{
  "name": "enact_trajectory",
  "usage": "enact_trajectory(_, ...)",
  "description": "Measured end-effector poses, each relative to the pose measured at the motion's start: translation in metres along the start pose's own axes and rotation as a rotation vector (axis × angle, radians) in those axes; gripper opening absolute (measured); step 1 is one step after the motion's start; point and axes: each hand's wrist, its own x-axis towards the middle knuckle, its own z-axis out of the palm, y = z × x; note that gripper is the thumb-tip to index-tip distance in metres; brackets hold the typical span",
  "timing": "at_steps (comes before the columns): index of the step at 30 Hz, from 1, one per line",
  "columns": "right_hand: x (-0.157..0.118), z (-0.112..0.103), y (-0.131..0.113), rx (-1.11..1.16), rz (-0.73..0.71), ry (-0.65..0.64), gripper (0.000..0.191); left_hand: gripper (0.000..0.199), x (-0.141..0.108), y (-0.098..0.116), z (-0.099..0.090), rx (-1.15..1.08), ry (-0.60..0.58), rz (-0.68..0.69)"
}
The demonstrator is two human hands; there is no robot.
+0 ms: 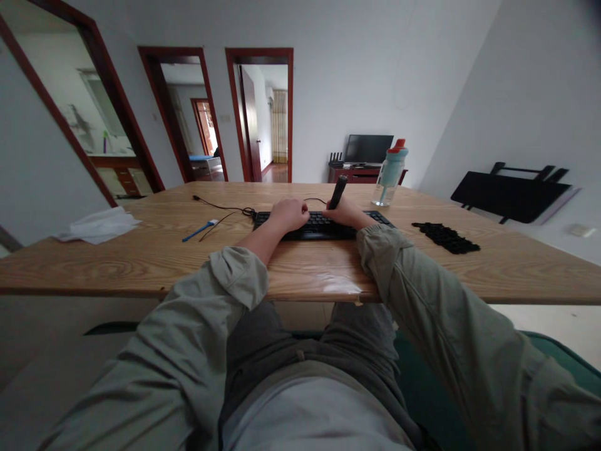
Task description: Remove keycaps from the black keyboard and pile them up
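L hand (288,214): curled, resting on keyboard (323,225), holds nothing | R hand (346,213): gripping upright black tool (337,191) | bottle (390,173) near R.

From my remote seat, the place looked like a home, a plain living or dining room. A long light-grained wooden table (141,250) stood against white walls, and two open doorways with dark red wooden frames (259,56) led to further rooms; through one I saw striped curtains (280,125). A black flat television (369,148) sat on a low dark red cabinet (357,172) at the far wall. A folded black table (509,195) leaned against the right wall.
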Motion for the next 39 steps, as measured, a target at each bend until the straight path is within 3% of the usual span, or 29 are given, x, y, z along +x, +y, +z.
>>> enact_trajectory(6, 0.001, 0.005, 0.005, 0.067, 0.001, 0.05, 0.018, 0.036, 0.007, 0.02, 0.014, -0.04, -0.147, 0.114)
enact_trajectory(29, -0.001, 0.013, 0.011, 0.183, 0.085, 0.138, 0.011, 0.04, 0.009, 0.014, 0.021, -0.02, -0.148, 0.183)
enact_trajectory(39, -0.009, 0.004, 0.0, 0.092, -0.011, 0.003, 0.021, 0.039, 0.009, 0.015, 0.022, -0.048, -0.117, 0.182)
